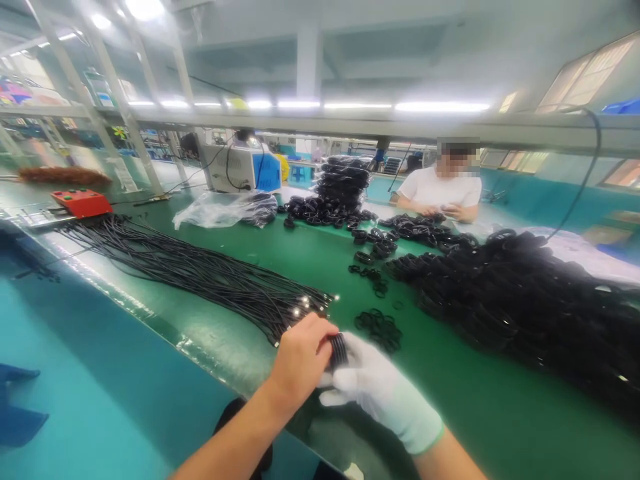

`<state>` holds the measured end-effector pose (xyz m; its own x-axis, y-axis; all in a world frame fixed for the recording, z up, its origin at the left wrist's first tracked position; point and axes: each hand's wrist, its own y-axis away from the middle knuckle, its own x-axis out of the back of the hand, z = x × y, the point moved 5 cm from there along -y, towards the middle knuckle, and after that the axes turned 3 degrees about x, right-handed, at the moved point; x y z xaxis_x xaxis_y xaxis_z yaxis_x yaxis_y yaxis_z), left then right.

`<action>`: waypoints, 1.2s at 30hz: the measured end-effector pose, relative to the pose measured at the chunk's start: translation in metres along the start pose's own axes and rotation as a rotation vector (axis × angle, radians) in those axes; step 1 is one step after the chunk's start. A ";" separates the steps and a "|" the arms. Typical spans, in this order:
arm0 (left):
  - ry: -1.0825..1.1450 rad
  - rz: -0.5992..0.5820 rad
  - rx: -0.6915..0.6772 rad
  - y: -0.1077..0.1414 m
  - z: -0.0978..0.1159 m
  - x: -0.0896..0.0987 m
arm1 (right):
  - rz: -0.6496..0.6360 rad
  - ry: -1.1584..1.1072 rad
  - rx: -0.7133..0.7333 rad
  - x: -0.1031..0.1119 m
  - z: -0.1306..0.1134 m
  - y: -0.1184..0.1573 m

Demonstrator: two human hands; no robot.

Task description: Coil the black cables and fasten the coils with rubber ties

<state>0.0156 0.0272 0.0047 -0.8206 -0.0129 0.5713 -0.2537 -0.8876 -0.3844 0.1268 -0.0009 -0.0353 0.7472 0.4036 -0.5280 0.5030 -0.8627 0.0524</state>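
Observation:
Between my two hands, near the table's front edge, is a coiled black cable (339,351). My bare left hand (303,347) grips its left side with the fingers curled over. On the other side my right hand (373,380), in a white glove, closes round the same coil. Just beyond my left hand lie the metal-tipped ends of a long bundle of straight black cables (200,270). A loose pile of small black rings (379,329) rests on the green tabletop past my right hand. My palms and some fingertips are hidden.
A large heap of coiled black cables (500,300) covers the right side. Further back are more coils, stacked bagged bundles (344,180), a plastic bag (210,211) and a blue-white machine (243,168). A red control box (83,203) stands left. A person in white (440,190) sits opposite.

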 end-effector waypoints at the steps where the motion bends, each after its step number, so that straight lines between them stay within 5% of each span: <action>1: 0.000 0.028 -0.012 0.000 -0.001 -0.002 | 0.004 -0.004 0.006 0.000 0.000 0.000; 5: 0.046 -0.004 0.047 -0.011 -0.004 -0.004 | -0.022 -0.084 0.006 0.005 0.001 0.002; 9: 0.309 -0.318 0.148 -0.028 -0.008 0.005 | -0.130 -0.306 -0.017 0.007 -0.002 0.006; 14: 0.568 -0.641 0.083 -0.034 -0.010 0.004 | -0.230 -0.400 -0.148 -0.001 -0.004 0.007; 20: 0.313 -0.434 0.153 -0.039 -0.018 0.000 | 0.120 0.049 0.100 0.018 -0.016 -0.002; 27: 0.499 -0.422 0.101 -0.030 -0.020 -0.007 | 0.012 -0.187 0.096 0.015 -0.012 -0.002; 36: 0.335 -0.125 0.118 -0.030 -0.023 0.003 | 0.117 -0.410 -0.057 0.021 -0.011 -0.003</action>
<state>0.0087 0.0645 0.0013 -0.9139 0.2331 0.3323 -0.3180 -0.9199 -0.2293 0.1461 0.0137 -0.0373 0.5724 0.1395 -0.8081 0.4565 -0.8728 0.1728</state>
